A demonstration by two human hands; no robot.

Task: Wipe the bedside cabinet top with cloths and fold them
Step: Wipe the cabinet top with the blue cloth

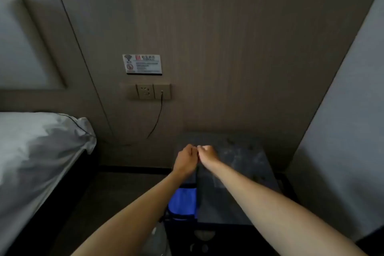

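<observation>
The bedside cabinet [245, 158] has a dark marbled top and stands low right of centre against the wall. A dark grey cloth [216, 199] hangs down over the cabinet's near half. My left hand [185, 159] and my right hand [207, 153] are side by side, nearly touching, each pinching the cloth's top edge above the cabinet's left part. A bright blue cloth [182, 201] lies at the cabinet's front left corner, partly hidden under my left forearm and the grey cloth.
A bed with white sheets [37, 151] fills the left. A wall socket plate [153, 91] with a thin black cable [158, 118] and a small sign [143, 64] sit on the wood panel. A grey wall [342, 131] closes in the right side.
</observation>
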